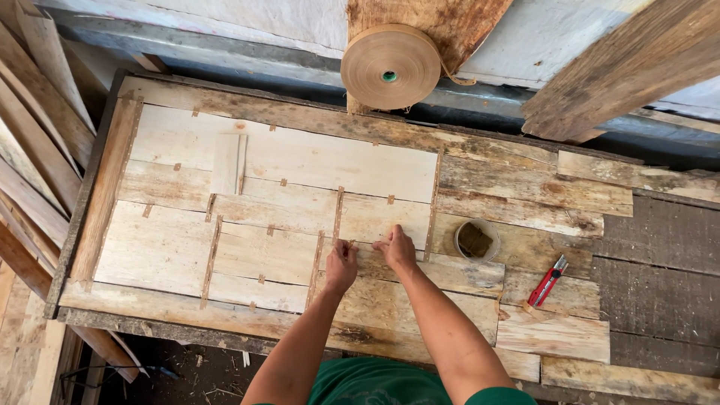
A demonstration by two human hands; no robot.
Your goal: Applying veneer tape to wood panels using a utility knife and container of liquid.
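- Workbench [570,202] of weathered planks, spanning the whole view under both arms.
- Veneer sheets [300,161], pale and thin, laid edge to edge on the bench's left half, joined by short brown tape strips [337,214].
- Tape roll [391,66], brown, hung on a peg above the bench's far edge.
- Left hand [341,264], fingers curled, fingertips pressed down on a seam at the sheets' near right part; nothing gripped that can be seen.
- Right hand [396,247], just beside it, fingertips pinched on the same seam; cannot tell whether holding tape.
- Small round tub [477,240], right of the hands.
- Red utility knife [547,281], farther right, untouched.
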